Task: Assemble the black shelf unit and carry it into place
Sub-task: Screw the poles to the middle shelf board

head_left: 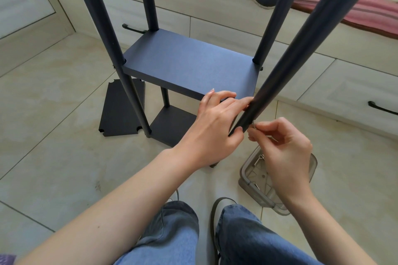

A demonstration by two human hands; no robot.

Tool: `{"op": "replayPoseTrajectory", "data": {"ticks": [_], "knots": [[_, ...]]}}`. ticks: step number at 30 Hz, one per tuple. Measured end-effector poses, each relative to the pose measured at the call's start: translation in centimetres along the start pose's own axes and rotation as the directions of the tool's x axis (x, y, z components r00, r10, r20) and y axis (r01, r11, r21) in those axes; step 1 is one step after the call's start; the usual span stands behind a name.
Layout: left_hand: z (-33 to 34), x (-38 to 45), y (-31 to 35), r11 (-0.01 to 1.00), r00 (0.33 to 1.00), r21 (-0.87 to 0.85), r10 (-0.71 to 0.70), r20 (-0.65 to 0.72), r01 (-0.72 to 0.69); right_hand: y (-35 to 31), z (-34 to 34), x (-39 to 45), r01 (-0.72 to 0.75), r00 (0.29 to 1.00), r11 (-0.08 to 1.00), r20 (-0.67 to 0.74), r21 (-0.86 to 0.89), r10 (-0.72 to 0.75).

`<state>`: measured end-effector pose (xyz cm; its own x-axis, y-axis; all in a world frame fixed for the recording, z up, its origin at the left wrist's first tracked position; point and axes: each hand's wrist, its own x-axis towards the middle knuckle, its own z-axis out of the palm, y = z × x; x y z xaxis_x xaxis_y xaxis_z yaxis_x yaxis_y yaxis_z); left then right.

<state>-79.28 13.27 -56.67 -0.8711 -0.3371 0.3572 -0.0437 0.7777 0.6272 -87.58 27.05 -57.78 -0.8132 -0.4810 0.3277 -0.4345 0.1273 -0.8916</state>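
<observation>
My knees [215, 232] were at six o'clock. My left hand [213, 127] gripped the shelf's pole [301, 49]; my right [284, 153] pinched a pin [253, 125] against it. The tub [254, 187] at four o'clock held pins.

the four poles [310, 49] run off the top edge; the right hand [286, 153] pinches something too small to tell.

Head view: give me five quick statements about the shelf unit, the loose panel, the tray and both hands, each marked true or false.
1. The left hand grips the near right pole. True.
2. The right hand is empty. False: it pinches a small metal pin at the pole.
3. A spare black panel lies on the floor. True.
4. The clear tray sits on the middle shelf. False: it is on the floor.
5. The middle shelf holds tools. False: nothing lies on it.
</observation>
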Motion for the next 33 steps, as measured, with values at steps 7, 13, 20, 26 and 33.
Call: {"op": "replayPoseTrajectory", "data": {"ticks": [7,13,20,26,33], "knots": [[0.05,-0.02,-0.05,1.000,1.000,-0.009,0.004,-0.004,-0.004,0.19,-0.26,0.01,-0.079,0.997,0.986,0.025,0.144,0.076],[0.00,0.00,-0.11,1.000,1.000,-0.030,-0.001,-0.012,0.000,0.21,-0.58,-0.09,-0.049,0.998,0.994,0.045,0.100,0.044],[0.18,0.02,-0.12,1.000,1.000,-0.028,-0.005,-0.014,0.005,-0.04,0.09,-0.56,-0.271,0.960,0.906,0.029,0.326,0.277],[0.16,0.05,-0.22,0.999,1.000,-0.036,-0.011,-0.019,0.011,-0.35,0.23,-0.39,-0.225,0.973,0.936,0.008,0.272,0.232],[0.06,0.15,-0.12,0.998,0.999,-0.056,-0.031,-0.021,0.030,-0.65,0.31,-0.01,-0.199,0.979,0.944,0.016,0.263,0.202]]}}
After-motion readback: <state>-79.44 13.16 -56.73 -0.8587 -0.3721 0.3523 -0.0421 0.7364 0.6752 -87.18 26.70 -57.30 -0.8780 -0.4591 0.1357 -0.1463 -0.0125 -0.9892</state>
